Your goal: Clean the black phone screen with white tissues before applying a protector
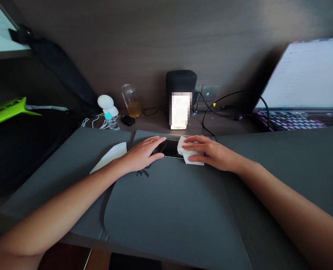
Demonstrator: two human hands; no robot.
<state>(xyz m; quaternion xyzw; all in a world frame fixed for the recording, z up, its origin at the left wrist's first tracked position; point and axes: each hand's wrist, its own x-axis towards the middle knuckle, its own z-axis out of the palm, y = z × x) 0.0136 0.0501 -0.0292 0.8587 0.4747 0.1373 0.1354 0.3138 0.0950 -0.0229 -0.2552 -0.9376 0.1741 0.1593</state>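
Note:
A dark smartphone [172,149] lies lengthwise, screen up, on the grey desk mat [172,202]. My left hand [144,153] grips its left end, thumb on the near edge and fingers along the far edge. Over the right end, my right hand [218,153] presses a crumpled white tissue [186,155] under its fingers. That end of the phone is hidden by the tissue and the hand. Behind my left wrist a flat white sheet of paper or tissue [110,155] rests on the mat.
Along the back wall stand a black speaker [180,80], a lit screen [180,110] blurred out before it, a bottle of amber liquid [132,105], a black key-fob-like object [127,120] and a white round-topped gadget [105,101]. Black cables [225,98] run toward a laptop [304,82].

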